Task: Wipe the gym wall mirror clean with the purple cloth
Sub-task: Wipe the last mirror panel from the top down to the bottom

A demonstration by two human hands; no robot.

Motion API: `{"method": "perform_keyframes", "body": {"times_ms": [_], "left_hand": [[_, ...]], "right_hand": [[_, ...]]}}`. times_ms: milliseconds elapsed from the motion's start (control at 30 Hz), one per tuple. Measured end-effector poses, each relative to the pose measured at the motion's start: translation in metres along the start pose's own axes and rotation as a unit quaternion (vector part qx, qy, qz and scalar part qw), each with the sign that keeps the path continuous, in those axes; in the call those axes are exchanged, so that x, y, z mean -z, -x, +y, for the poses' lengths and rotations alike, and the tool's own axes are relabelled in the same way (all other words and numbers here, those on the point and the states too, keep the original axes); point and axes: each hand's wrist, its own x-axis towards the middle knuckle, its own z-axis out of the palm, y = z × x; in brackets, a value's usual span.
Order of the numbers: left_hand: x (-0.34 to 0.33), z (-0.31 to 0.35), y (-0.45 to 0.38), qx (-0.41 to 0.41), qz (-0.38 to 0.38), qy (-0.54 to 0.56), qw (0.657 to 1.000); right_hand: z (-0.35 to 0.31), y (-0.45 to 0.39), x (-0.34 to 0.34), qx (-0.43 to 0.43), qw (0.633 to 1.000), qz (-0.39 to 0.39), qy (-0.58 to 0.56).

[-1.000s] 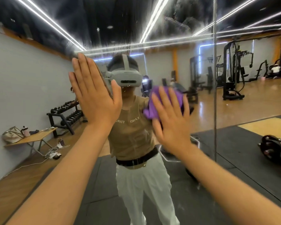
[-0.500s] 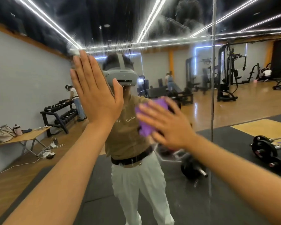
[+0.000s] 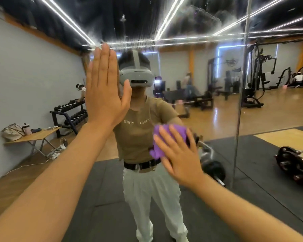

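Observation:
The wall mirror (image 3: 217,154) fills the head view and reflects the gym and me. My right hand (image 3: 179,155) presses the crumpled purple cloth (image 3: 164,135) flat against the glass at waist height, fingers straight and spread over it. My left hand (image 3: 105,88) lies flat on the mirror higher up at left, fingers straight and together, pointing up. Streaks and cloudy smears (image 3: 205,16) show on the upper part of the glass. Most of the cloth is hidden under my right palm.
A vertical seam (image 3: 241,95) between mirror panels runs down at right. Reflected in the glass are a dumbbell rack (image 3: 68,114), a small wooden table with a bag (image 3: 33,135), barbells on black mats (image 3: 294,163), weight machines and other people further back.
My right hand has slid the purple cloth downward over the glass, from chest height to waist height. My left hand has stayed flat on the mirror, its fingers drawn closer together.

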Motion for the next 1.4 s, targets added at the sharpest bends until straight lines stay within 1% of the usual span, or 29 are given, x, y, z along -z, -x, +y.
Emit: {"method": "perform_keyframes", "body": {"times_ms": [67, 167, 200, 267, 333, 367, 433, 500, 600, 667, 767, 833, 900, 967, 1067, 1133, 1233, 1300, 1333, 1400], "left_hand": [[-0.001, -0.001, 0.000, 0.000, -0.005, -0.008, 1.000], [-0.003, -0.003, 0.001, -0.010, -0.006, -0.033, 0.999], [-0.004, -0.004, 0.001, -0.013, -0.005, -0.035, 0.999], [-0.004, -0.004, 0.002, -0.018, 0.000, -0.033, 0.999], [-0.005, -0.004, 0.002, -0.023, 0.007, -0.034, 0.999], [-0.005, -0.004, 0.002, -0.025, 0.009, -0.034, 0.999], [-0.005, -0.004, 0.001, -0.026, 0.009, -0.032, 0.999], [-0.005, -0.004, 0.002, -0.024, 0.009, -0.035, 0.999], [-0.005, -0.003, 0.002, -0.024, 0.009, -0.038, 0.999], [-0.004, -0.003, 0.002, -0.024, 0.011, -0.039, 0.999], [-0.004, -0.003, 0.002, -0.028, 0.013, -0.037, 0.999], [-0.004, -0.004, 0.003, -0.031, 0.017, -0.040, 0.999], [-0.005, -0.003, 0.004, -0.032, 0.022, -0.040, 0.998], [-0.005, -0.003, 0.003, -0.033, 0.024, -0.041, 0.998], [-0.004, -0.003, 0.003, -0.031, 0.024, -0.044, 0.998], [-0.005, -0.003, 0.004, -0.031, 0.021, -0.044, 0.998], [-0.005, -0.003, 0.004, -0.031, 0.018, -0.043, 0.998], [-0.004, -0.004, 0.005, -0.030, 0.018, -0.036, 0.999], [-0.004, -0.004, 0.005, -0.029, 0.019, -0.033, 0.999], [-0.004, -0.004, 0.006, -0.031, 0.022, -0.030, 0.999]], "right_hand": [[-0.012, 0.054, -0.012, 0.039, 0.997, -0.053, 0.037], [-0.012, 0.079, -0.017, 0.069, 0.992, -0.078, 0.068], [-0.008, 0.077, -0.017, 0.087, 0.990, -0.082, 0.072], [0.007, 0.061, -0.011, 0.155, 0.981, -0.097, 0.070], [0.024, 0.025, 0.001, 0.212, 0.971, -0.101, 0.054], [0.033, 0.000, 0.008, 0.219, 0.971, -0.088, 0.043], [0.051, -0.063, 0.025, 0.196, 0.979, -0.039, 0.037], [0.074, -0.135, 0.041, 0.145, 0.988, 0.010, 0.049], [0.100, -0.228, 0.065, 0.013, 0.997, 0.064, 0.049], [0.102, -0.253, 0.069, -0.056, 0.993, 0.083, 0.058], [0.084, -0.231, 0.057, -0.079, 0.988, 0.125, 0.043], [0.062, -0.184, 0.043, -0.071, 0.990, 0.120, 0.018], [0.036, -0.118, 0.025, -0.045, 0.996, 0.076, 0.000], [0.009, -0.044, 0.009, 0.001, 1.000, 0.024, -0.001], [-0.008, 0.045, -0.011, 0.089, 0.993, -0.053, 0.049], [-0.008, 0.074, -0.017, 0.138, 0.983, -0.091, 0.076], [0.005, 0.075, -0.016, 0.213, 0.966, -0.120, 0.089], [0.019, 0.050, -0.008, 0.275, 0.949, -0.129, 0.083], [0.027, 0.029, -0.003, 0.291, 0.946, -0.122, 0.072], [0.044, -0.024, 0.011, 0.273, 0.958, -0.080, 0.043]]}}
